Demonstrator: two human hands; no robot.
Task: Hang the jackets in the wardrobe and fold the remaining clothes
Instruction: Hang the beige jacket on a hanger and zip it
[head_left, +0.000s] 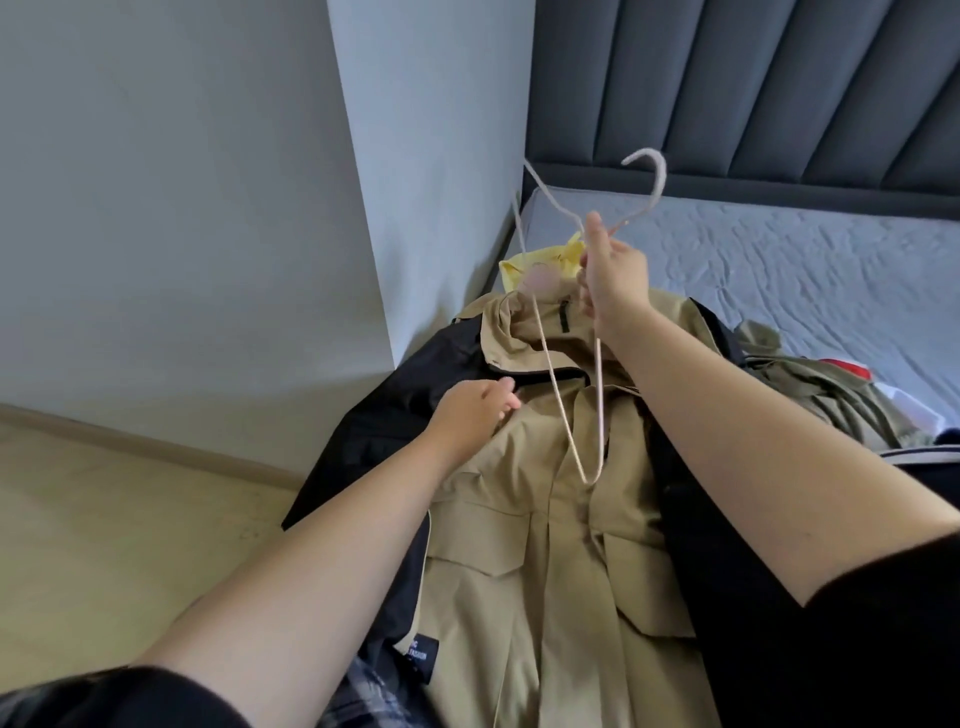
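Looks early: no jacket on the hanger (658, 192) yet. Right hand (615, 280) pinches its neck above the beige jacket (545, 571), flat on the bed (779, 270) at 6 o'clock. Left hand (475, 410), fingers relaxed, touches its shoulder. Olive clothes (821, 389) at 3 o'clock still unfolded, & black jacket (363, 441) underneath.

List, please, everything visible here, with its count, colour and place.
hanger: one, pale pink, held up over the beige jacket
beige jacket: one, beige, over the black garment
black garment: one, black, under the beige jacket at the bed's edge
yellow garment: one, yellow, beyond the jacket's collar
olive garment: one, olive, crumpled on the bed
bed sheet: one, grey-blue
headboard: one, dark grey, far end
floor: pale wood, left
left grip: one, bare hand, open, at the jacket's shoulder
right grip: one, bare hand, holding the hanger
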